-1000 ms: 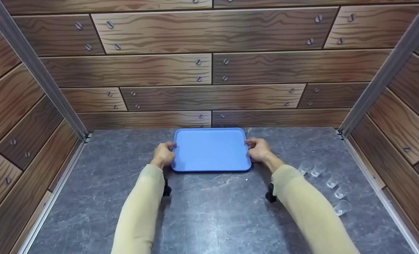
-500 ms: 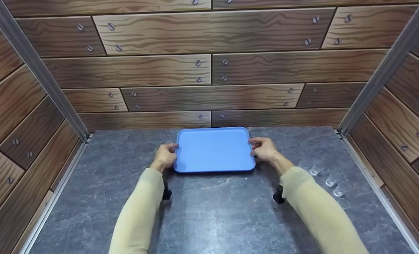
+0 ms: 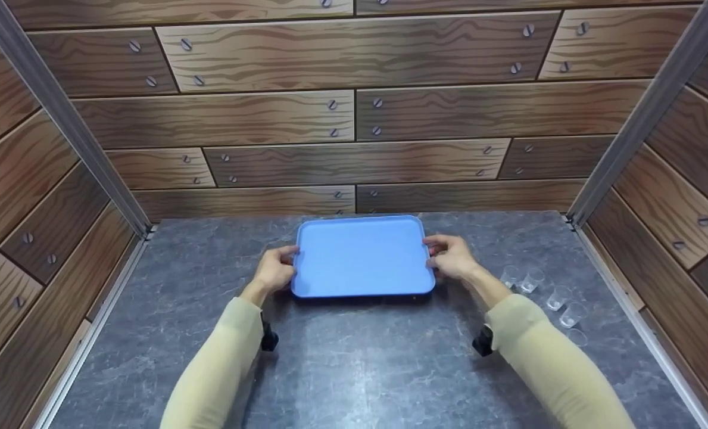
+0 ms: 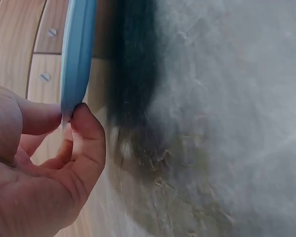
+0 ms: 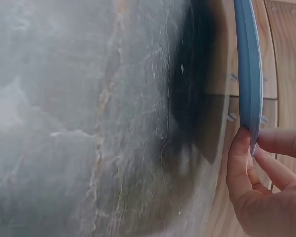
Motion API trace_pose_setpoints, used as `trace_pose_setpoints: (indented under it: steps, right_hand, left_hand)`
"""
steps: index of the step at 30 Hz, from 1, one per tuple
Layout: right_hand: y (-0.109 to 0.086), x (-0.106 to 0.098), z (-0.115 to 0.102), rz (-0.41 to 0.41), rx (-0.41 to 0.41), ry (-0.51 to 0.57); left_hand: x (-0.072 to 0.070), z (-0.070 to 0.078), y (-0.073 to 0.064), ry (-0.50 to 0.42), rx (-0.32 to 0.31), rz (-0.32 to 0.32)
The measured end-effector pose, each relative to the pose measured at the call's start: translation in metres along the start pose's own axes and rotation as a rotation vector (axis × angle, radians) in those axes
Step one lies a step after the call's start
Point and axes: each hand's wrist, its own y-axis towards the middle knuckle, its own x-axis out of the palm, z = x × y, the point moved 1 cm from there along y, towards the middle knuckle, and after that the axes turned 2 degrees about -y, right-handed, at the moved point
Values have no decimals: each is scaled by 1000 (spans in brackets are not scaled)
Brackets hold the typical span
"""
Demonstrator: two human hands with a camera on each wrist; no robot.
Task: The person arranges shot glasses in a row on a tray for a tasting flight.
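Observation:
A light blue rectangular tray (image 3: 362, 256) is held level near the back of the table. My left hand (image 3: 275, 269) pinches its left rim, and my right hand (image 3: 452, 257) pinches the right rim. From the left wrist, the tray's edge (image 4: 78, 54) appears side-on between thumb and curled fingers of the left hand (image 4: 49, 163). The right wrist view gives the matching grip: the right hand (image 5: 266, 182) has the tray's edge (image 5: 250, 69) between thumb and fingers. Dark shadow lies on the tabletop apart from the tray in both wrist views. Nothing rests on the tray.
Several small clear plastic cups (image 3: 573, 314) stand on the grey marbled table (image 3: 354, 363) at the right, partly overlapped by the right sleeve (image 3: 550, 351). A wood-patterned wall (image 3: 354, 119) rises behind the table, with metal frame posts (image 3: 645, 113) at the corners.
The tray has come up and slightly toward me, looking larger, after a small shift to the right. Both hands have kept their grip and moved with it.

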Motion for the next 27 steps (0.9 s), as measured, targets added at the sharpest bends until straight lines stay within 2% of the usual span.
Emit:
trace_pose_setpoints:
  steps: [6,12,22,27]
  right_hand:
    - [-16,2,0,-31,-37,27]
    - [-38,1,2,-24,-66,-5]
    - [-71,1,14,-21,-98,-29]
    - [-87,3,25,-6,-132,-58]
  left_hand:
    - [-7,-4,-22,-19,11,7]
    - [-10,-5,-41,-103,3,-36]
    - [-7,-14,-70,-140,49,-59]
    - [0,-19,-84,-161,42,-72]
